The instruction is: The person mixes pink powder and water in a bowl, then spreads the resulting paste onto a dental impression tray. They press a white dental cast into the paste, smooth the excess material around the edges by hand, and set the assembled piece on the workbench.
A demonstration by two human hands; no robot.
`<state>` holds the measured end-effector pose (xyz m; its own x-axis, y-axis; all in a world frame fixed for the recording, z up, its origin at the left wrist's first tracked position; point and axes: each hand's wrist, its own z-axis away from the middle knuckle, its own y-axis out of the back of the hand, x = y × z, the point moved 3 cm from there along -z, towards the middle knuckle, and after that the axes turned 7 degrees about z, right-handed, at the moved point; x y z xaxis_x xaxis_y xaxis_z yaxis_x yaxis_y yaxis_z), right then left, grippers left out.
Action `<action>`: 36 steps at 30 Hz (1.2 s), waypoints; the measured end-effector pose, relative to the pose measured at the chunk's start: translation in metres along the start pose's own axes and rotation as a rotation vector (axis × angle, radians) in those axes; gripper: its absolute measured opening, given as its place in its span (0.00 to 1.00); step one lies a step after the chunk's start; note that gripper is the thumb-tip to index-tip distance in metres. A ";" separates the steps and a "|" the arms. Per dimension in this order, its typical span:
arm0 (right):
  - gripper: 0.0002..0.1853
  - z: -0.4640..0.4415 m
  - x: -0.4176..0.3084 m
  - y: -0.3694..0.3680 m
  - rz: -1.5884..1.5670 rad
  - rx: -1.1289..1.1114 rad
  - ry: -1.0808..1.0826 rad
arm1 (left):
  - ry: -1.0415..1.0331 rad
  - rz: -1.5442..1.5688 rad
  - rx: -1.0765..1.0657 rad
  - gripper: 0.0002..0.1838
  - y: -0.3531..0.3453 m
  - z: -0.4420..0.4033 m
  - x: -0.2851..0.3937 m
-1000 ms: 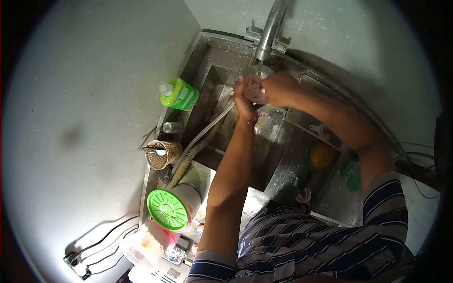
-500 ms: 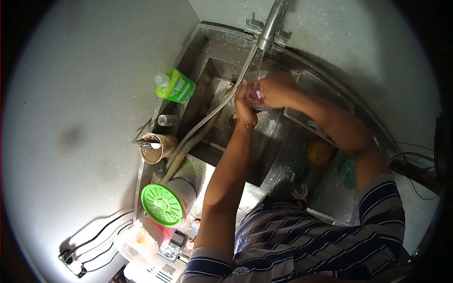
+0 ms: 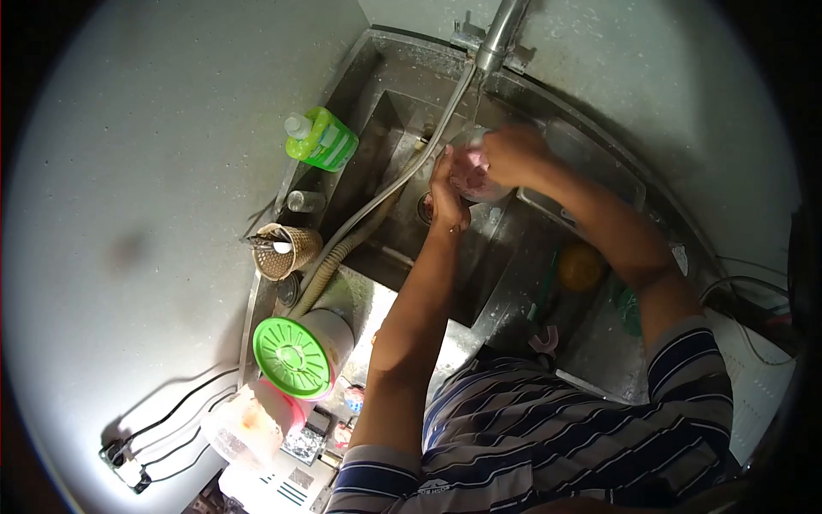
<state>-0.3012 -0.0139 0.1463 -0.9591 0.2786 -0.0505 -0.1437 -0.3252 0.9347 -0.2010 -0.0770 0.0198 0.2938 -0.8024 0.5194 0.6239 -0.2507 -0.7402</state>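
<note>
A round see-through bowl (image 3: 469, 177) with pinkish, mottled contents is tilted over the sink, below the tap (image 3: 491, 56). My left hand (image 3: 447, 195) grips its near left side, thumb and fingers along the rim. My right hand (image 3: 516, 158) is at the bowl's far right side, curled and blurred by motion. Something pale pink shows by its fingertips, too unclear to name. A thin stream of water falls from the tap just behind the bowl.
A grey hose (image 3: 411, 171) crosses the steel sink (image 3: 377, 128). Along the left ledge stand a green soap bottle (image 3: 330, 141), a small glass (image 3: 306, 201), a woven utensil holder (image 3: 287, 253) and a green-lidded tub (image 3: 295, 355). An orange round object (image 3: 580, 266) lies at right.
The bowl and both hands sit slightly further right in view, and the right hand has shifted over the bowl with blurred motion. The camera view has tilted a little.
</note>
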 end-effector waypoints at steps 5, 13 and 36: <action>0.12 0.008 -0.015 -0.007 0.002 -0.025 0.003 | 0.010 -0.011 0.085 0.35 0.010 0.021 0.002; 0.08 0.032 -0.044 -0.009 0.074 0.061 0.163 | -0.008 -0.044 -0.031 0.32 0.026 0.066 0.004; 0.13 0.045 -0.077 -0.022 -0.046 -0.098 -0.013 | -0.133 -0.072 0.065 0.29 0.053 0.077 -0.002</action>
<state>-0.2128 0.0124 0.1452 -0.9477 0.3070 -0.0871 -0.2111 -0.3985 0.8925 -0.1127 -0.0475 0.0124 0.3368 -0.7040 0.6253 0.6909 -0.2664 -0.6720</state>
